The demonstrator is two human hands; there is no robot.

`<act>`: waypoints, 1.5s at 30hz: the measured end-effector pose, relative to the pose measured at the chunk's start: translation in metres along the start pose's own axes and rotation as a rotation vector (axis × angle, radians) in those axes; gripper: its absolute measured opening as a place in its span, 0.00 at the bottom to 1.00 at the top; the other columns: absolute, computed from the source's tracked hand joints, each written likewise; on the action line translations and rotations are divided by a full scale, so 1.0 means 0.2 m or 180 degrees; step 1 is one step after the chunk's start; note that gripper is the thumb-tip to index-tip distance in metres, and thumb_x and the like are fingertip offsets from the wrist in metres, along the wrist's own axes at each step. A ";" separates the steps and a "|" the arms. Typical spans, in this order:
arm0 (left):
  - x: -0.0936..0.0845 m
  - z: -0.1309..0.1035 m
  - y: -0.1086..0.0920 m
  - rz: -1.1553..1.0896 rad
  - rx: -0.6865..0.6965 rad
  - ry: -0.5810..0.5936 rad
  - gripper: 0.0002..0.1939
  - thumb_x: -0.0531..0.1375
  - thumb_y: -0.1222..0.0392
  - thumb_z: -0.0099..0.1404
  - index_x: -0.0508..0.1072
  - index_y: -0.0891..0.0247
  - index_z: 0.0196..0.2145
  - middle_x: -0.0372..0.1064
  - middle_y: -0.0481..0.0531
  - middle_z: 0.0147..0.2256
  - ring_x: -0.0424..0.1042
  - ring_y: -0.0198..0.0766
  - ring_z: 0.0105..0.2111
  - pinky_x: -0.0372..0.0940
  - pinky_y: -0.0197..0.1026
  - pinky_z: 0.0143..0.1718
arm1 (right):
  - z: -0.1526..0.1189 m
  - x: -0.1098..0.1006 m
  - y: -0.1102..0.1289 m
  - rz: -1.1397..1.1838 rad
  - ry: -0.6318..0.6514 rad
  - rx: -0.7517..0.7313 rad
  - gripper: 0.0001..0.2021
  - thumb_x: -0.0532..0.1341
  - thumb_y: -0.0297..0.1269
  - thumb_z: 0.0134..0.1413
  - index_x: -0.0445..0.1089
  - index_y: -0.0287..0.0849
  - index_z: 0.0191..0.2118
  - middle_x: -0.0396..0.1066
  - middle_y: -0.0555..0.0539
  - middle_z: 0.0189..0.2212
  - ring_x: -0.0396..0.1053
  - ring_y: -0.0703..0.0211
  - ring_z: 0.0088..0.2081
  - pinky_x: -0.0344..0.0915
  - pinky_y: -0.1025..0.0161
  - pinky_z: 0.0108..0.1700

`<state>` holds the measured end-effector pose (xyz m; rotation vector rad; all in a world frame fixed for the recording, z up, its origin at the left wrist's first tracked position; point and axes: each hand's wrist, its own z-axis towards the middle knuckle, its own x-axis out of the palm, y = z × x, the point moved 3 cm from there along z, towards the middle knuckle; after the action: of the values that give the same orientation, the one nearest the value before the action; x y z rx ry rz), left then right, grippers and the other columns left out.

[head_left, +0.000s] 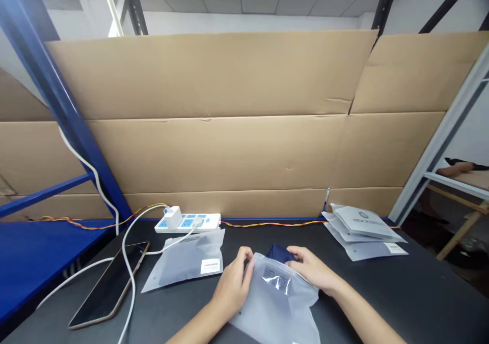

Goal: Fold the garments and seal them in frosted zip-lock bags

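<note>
A frosted zip bag (282, 303) is held at the front of the black table, its open mouth facing away from me. My left hand (236, 283) pinches the bag's upper left edge between thumb and fingers. At the mouth's right side, my right hand (311, 268) is closed on a dark blue folded cloth (280, 253), which shows at the opening. Part of the cloth and my right fingertips are hidden, so I cannot tell how much of it lies inside the bag.
Left of the hands lies another frosted bag (183, 262) with a white label. Behind it is a white power strip (206, 222) with plugs and a white cable (128, 262) crossing a tablet (110, 288). Several packed bags (362, 229) are stacked at right, near a pen (326, 200). Cardboard (237, 150) walls the back.
</note>
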<state>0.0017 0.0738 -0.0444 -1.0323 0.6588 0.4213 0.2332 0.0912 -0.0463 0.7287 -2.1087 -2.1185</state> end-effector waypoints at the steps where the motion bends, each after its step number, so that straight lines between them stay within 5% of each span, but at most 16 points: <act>1: -0.01 -0.01 -0.02 0.0164 0.0155 -0.0072 0.09 0.50 0.59 0.73 0.63 0.57 0.49 0.70 0.55 0.45 0.72 0.45 0.42 0.65 0.46 0.44 | 0.01 -0.02 -0.01 0.0008 -0.0173 -0.0065 0.09 0.59 0.41 0.56 0.71 0.42 0.38 0.75 0.48 0.36 0.73 0.53 0.39 0.68 0.60 0.40; 4: -0.01 -0.04 -0.11 0.0619 0.0795 0.0227 0.18 0.55 0.62 0.69 0.65 0.55 0.56 0.60 0.58 0.61 0.63 0.53 0.57 0.57 0.56 0.58 | 0.04 -0.09 -0.04 -0.0050 -0.0651 -0.0314 0.11 0.60 0.43 0.57 0.72 0.42 0.39 0.76 0.46 0.37 0.74 0.49 0.43 0.69 0.55 0.45; 8: 0.02 -0.06 -0.19 0.0601 0.1036 0.1013 0.16 0.57 0.63 0.68 0.72 0.50 0.51 0.69 0.51 0.55 0.67 0.49 0.52 0.59 0.53 0.57 | 0.08 -0.23 -0.12 -0.0178 -0.1150 -0.0403 0.15 0.62 0.47 0.53 0.73 0.42 0.41 0.78 0.44 0.41 0.74 0.46 0.45 0.69 0.50 0.50; 14: 0.04 -0.05 -0.14 0.0773 0.0874 0.0826 0.14 0.57 0.59 0.70 0.74 0.50 0.51 0.71 0.52 0.52 0.69 0.50 0.49 0.61 0.54 0.54 | 0.02 -0.58 -0.24 -0.0084 -0.2340 -0.0186 0.24 0.57 0.53 0.53 0.69 0.42 0.50 0.76 0.40 0.47 0.72 0.40 0.52 0.65 0.44 0.57; 17: 0.05 -0.02 -0.07 0.1081 0.0667 0.0630 0.17 0.56 0.54 0.71 0.71 0.49 0.56 0.68 0.54 0.56 0.66 0.53 0.53 0.59 0.58 0.56 | -0.06 -0.66 -0.24 0.0024 -0.2605 -0.0136 0.27 0.58 0.54 0.52 0.68 0.40 0.52 0.74 0.38 0.51 0.69 0.39 0.56 0.63 0.45 0.59; 20: 0.06 0.03 -0.01 0.1270 0.0522 0.0495 0.20 0.55 0.51 0.72 0.68 0.49 0.60 0.65 0.54 0.60 0.63 0.54 0.57 0.57 0.59 0.57 | -0.14 -0.59 -0.22 0.0075 -0.2482 -0.0095 0.26 0.62 0.54 0.50 0.70 0.42 0.50 0.74 0.39 0.52 0.69 0.40 0.56 0.64 0.47 0.59; 25: 0.09 0.14 0.03 0.1491 0.0327 0.0423 0.20 0.50 0.49 0.74 0.67 0.52 0.60 0.64 0.56 0.60 0.62 0.54 0.58 0.55 0.61 0.58 | -0.24 -0.30 -0.13 0.0380 -0.0845 0.0042 0.20 0.64 0.53 0.53 0.73 0.43 0.45 0.77 0.42 0.46 0.73 0.45 0.51 0.68 0.52 0.54; 27: 0.07 0.15 0.01 0.1508 0.0291 0.0370 0.20 0.51 0.50 0.74 0.67 0.54 0.60 0.64 0.57 0.60 0.61 0.55 0.59 0.55 0.61 0.57 | -0.29 -0.21 -0.10 0.0601 -0.0580 0.0040 0.21 0.65 0.53 0.54 0.72 0.43 0.47 0.77 0.43 0.45 0.73 0.46 0.51 0.68 0.54 0.55; 31: 0.07 0.03 -0.15 0.1283 0.0419 0.0352 0.20 0.51 0.53 0.73 0.65 0.55 0.60 0.66 0.56 0.58 0.64 0.52 0.56 0.58 0.57 0.57 | -0.39 -0.08 -0.13 0.0963 -0.0941 0.0454 0.28 0.63 0.60 0.52 0.72 0.45 0.51 0.75 0.42 0.49 0.74 0.44 0.49 0.73 0.56 0.45; 35: 0.27 -0.15 -0.35 0.0993 0.0316 0.1089 0.36 0.62 0.44 0.61 0.61 0.56 0.64 0.66 0.61 0.58 0.66 0.61 0.55 0.60 0.61 0.56 | -0.50 0.05 -0.20 0.1348 -0.1565 0.0919 0.36 0.65 0.66 0.42 0.71 0.46 0.52 0.70 0.42 0.56 0.75 0.43 0.46 0.74 0.58 0.39; 38: 0.36 -0.20 -0.44 0.0979 -0.0068 0.1079 0.33 0.61 0.52 0.61 0.63 0.59 0.63 0.66 0.64 0.57 0.65 0.64 0.55 0.59 0.62 0.55 | -0.54 0.13 -0.19 0.1389 -0.1634 0.0845 0.37 0.65 0.66 0.40 0.70 0.46 0.52 0.72 0.42 0.53 0.76 0.48 0.39 0.74 0.58 0.40; 42: 0.31 -0.19 -0.47 0.0139 -0.0226 0.0761 0.16 0.57 0.61 0.63 0.71 0.58 0.49 0.72 0.57 0.47 0.72 0.49 0.44 0.66 0.47 0.47 | -0.52 0.19 -0.15 0.1348 -0.1375 0.0425 0.29 0.60 0.64 0.50 0.67 0.46 0.49 0.74 0.47 0.38 0.72 0.58 0.26 0.73 0.58 0.35; 45: 0.24 -0.21 -0.39 -0.0845 -0.0555 0.0508 0.09 0.57 0.55 0.64 0.69 0.60 0.41 0.71 0.52 0.34 0.72 0.41 0.32 0.68 0.39 0.38 | -0.50 0.20 -0.15 0.1085 -0.1067 0.0134 0.21 0.63 0.58 0.51 0.63 0.47 0.41 0.68 0.53 0.30 0.66 0.63 0.24 0.68 0.66 0.27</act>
<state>0.0716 0.0010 -0.0403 -1.3104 0.6237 0.1671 0.2427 -0.0142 -0.0815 0.0021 -2.2368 -2.1225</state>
